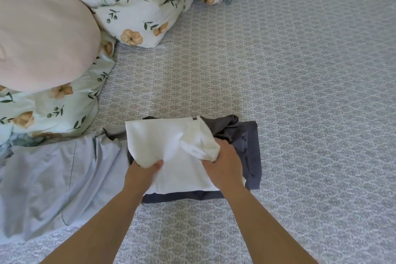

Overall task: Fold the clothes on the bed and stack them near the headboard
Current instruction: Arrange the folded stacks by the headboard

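Left hand (147, 169) first, and we are watching it pinching the near-left corner of the white garment (167, 152), thumb lying on top of the cloth and fingers tucked out of sight beneath. Sweeping from the left of the bed, we are passing a plain beige pillow (42, 32) sitting on a floral pillow (49, 111), a pale blue sheet (53, 167) lying rumpled just beside the clothes, and a bunched floral duvet (145, 0) further up. Now the centre: the white garment is lying on top of a dark grey garment (250, 152), both resting on the patterned bedspread (300, 70) right in front of us, with the grey edge peeking out along the near and right sides. Moving right, the right hand (222, 158) is gripping a bunched wad of white fabric at the garment's right edge, fingers curled round it. We are reading the white piece as roughly squared off, its longer run going away from us, and both hands are sitting on its near half, the left a touch nearer to us. In our judgement the loose right-side bunch is needing to be laid flat or folded inward before the pile is going anywhere. We cannot see the headboard.
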